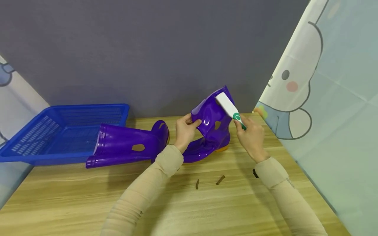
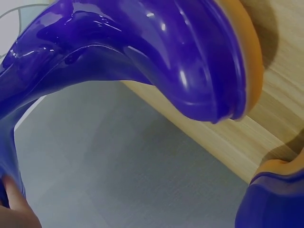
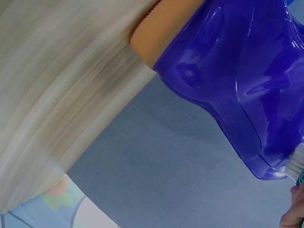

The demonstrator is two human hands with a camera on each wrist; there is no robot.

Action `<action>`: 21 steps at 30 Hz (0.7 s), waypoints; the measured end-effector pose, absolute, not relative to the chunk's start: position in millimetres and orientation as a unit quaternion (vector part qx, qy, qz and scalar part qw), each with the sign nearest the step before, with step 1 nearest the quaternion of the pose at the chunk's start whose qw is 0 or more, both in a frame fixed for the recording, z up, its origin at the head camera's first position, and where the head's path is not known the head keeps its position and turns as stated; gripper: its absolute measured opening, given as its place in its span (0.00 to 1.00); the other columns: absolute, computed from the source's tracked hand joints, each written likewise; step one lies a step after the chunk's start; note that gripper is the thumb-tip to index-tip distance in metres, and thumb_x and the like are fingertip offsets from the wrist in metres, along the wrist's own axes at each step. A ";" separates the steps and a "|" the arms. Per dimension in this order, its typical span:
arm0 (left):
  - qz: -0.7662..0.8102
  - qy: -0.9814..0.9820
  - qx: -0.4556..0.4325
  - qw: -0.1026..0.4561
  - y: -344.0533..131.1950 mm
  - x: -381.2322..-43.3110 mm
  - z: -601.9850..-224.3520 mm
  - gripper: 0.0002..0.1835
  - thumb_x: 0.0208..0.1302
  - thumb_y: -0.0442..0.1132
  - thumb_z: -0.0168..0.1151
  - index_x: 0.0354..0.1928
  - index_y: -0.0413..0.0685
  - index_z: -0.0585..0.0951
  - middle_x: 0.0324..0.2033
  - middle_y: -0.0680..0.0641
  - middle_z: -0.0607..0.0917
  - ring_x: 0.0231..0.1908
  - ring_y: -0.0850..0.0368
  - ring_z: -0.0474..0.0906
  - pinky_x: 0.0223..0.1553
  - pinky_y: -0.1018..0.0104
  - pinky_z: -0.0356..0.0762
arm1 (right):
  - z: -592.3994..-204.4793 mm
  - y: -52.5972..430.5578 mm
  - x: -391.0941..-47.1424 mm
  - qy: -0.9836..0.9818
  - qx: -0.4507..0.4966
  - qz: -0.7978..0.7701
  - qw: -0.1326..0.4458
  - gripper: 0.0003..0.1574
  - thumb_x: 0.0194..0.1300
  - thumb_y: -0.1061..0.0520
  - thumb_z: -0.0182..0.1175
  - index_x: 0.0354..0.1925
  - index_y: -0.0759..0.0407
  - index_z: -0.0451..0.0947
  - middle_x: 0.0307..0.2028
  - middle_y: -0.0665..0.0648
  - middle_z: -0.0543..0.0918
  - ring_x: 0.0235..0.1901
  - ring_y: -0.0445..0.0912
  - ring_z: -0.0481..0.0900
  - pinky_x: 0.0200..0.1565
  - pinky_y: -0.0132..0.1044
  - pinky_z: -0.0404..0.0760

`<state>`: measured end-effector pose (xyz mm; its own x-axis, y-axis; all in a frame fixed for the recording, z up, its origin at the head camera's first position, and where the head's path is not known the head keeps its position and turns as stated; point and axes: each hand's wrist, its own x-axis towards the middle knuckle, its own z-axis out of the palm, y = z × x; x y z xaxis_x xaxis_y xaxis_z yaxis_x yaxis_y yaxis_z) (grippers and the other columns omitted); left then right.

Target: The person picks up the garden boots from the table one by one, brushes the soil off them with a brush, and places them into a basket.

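Note:
A glossy purple rubber boot [image 1: 208,113] with an orange sole stands on the table, its shaft bent. My left hand [image 1: 185,129] pinches the shaft near its top edge, thumb on the outside. In the left wrist view only a bit of that hand [image 2: 18,209] shows, at the lower left. My right hand [image 1: 251,136] grips a white and green scrubbing brush [image 1: 226,104] by its handle. The brush head lies against the upper shaft, over a brown patch; its bristles [image 3: 295,164] meet the boot's edge in the right wrist view. Another brown patch [image 1: 217,125] shows lower down.
A second purple boot [image 1: 124,142] with a brown patch lies on its side, its shaft overlapping a blue plastic basket [image 1: 125,113] at the left. Two small brown pieces, one a stick-like bit [image 1: 220,180], lie on the wooden table [image 1: 192,213]. A grey wall [image 1: 177,49] stands behind.

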<state>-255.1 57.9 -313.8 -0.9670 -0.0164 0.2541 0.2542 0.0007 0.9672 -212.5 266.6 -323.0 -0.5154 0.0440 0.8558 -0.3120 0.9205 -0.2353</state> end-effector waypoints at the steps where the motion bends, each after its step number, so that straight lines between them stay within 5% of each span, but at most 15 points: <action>1: -0.700 -0.702 -0.087 0.096 58.1 -254.7 -313.9 0.17 0.52 0.29 0.64 0.46 0.38 0.81 0.38 0.38 0.85 0.31 0.57 0.81 0.36 0.70 0.80 | -322.6 267.3 -211.3 -0.854 0.077 0.181 0.483 0.15 0.54 0.58 0.65 0.39 0.67 0.81 0.21 0.63 0.80 0.12 0.48 0.67 0.14 0.36 0.60; 14: -0.691 -0.711 -0.092 0.090 58.7 -257.0 -314.5 0.18 0.52 0.30 0.64 0.48 0.39 0.80 0.39 0.39 0.85 0.34 0.52 0.82 0.38 0.67 0.80 | -316.4 272.7 -205.6 -0.871 0.081 0.162 0.456 0.14 0.54 0.58 0.64 0.38 0.67 0.82 0.25 0.64 0.83 0.11 0.43 0.62 0.11 0.33 0.58; 21: -0.695 -0.707 -0.090 0.091 57.9 -257.2 -315.6 0.18 0.52 0.29 0.64 0.48 0.39 0.80 0.39 0.39 0.85 0.32 0.53 0.82 0.37 0.67 0.80 | -318.2 275.2 -202.8 -0.873 0.085 0.156 0.455 0.13 0.54 0.59 0.64 0.36 0.68 0.82 0.18 0.62 0.79 0.10 0.40 0.56 0.11 0.32 0.55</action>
